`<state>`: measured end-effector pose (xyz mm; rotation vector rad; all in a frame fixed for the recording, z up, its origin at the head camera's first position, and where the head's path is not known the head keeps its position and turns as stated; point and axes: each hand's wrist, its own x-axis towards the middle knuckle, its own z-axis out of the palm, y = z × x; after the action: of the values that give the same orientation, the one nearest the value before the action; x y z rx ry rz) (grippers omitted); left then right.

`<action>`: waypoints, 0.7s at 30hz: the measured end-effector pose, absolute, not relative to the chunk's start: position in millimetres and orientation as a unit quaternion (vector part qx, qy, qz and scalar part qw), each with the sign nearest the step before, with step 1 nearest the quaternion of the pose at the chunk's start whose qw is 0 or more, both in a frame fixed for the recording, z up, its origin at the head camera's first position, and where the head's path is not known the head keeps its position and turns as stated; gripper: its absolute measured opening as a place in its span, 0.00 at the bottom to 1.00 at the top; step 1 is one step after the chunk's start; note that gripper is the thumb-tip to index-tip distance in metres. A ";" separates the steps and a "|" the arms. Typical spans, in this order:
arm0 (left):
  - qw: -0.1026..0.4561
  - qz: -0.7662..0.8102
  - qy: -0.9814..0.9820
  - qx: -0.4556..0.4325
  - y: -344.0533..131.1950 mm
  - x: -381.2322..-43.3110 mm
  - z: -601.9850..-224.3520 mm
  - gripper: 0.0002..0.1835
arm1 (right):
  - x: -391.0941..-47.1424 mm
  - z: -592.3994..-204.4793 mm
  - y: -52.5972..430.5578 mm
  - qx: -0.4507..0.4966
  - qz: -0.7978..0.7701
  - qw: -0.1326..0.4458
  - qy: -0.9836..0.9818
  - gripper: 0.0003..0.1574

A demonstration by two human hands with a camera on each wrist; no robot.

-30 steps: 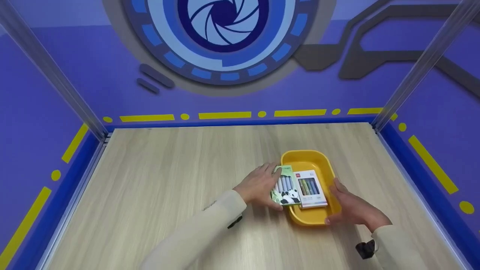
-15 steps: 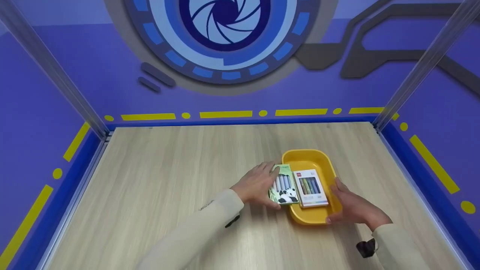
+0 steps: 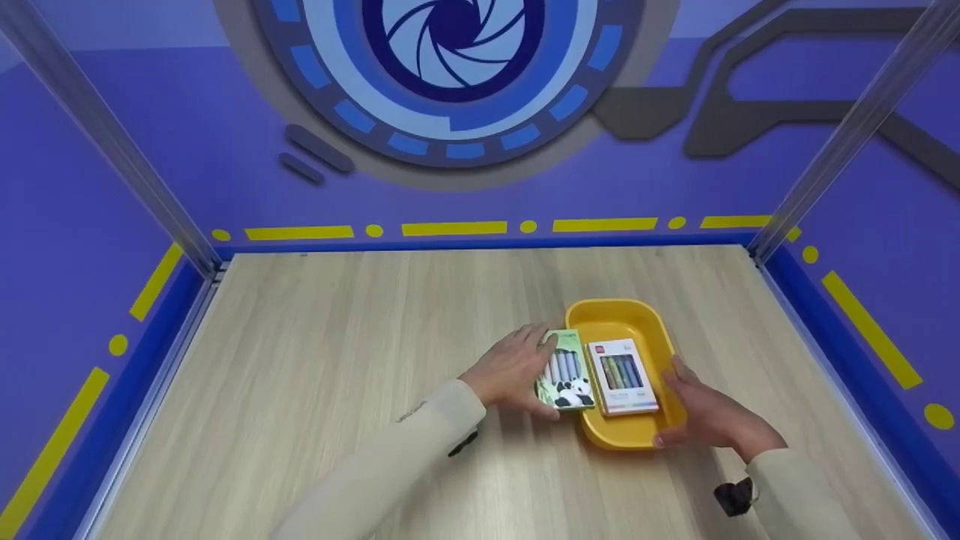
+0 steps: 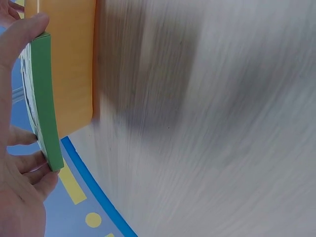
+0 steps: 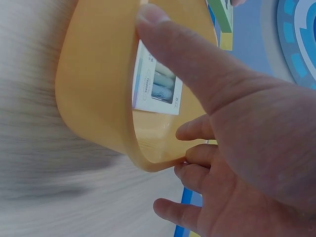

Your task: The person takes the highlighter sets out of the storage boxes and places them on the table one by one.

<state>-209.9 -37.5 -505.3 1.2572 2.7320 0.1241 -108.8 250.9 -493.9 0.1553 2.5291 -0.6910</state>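
Note:
My left hand [image 3: 514, 369] holds a green crayon box [image 3: 566, 369] with pandas on its front, thumb on one end and fingers on the other. That box is at the left rim of a yellow plastic bin [image 3: 622, 436], partly over it. The left wrist view shows the box's green side [image 4: 44, 94] in front of the bin's wall. Inside the bin lies a white crayon box [image 3: 622, 376], its window showing several crayons. My right hand [image 3: 709, 412] grips the bin's right side; in the right wrist view its thumb presses on the rim and the fingertips touch the rim farther along.
The bin stands on the right half of a pale wooden table [image 3: 337, 352]. Blue-purple panels [image 3: 450, 202] with yellow marks close off the back and both sides, with metal posts in the corners.
The green box in my left hand has shifted slightly left, off the edge of the white box, leaving a narrow gap between them. My right hand stays on the bin.

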 end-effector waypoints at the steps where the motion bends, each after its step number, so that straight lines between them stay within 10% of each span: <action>1: 0.066 0.042 0.906 0.417 -38.0 -209.9 -505.4 0.63 | -108.5 -493.9 251.0 0.056 -0.255 0.254 0.931 0.80; 21: 0.057 0.037 0.905 0.421 -47.9 -212.3 -509.9 0.65 | -105.7 -493.4 251.1 0.057 -0.263 0.249 0.930 0.78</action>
<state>-212.3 -47.9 -509.9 1.2763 2.7434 0.1120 -105.7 251.1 -493.4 0.1551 2.5339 -0.7155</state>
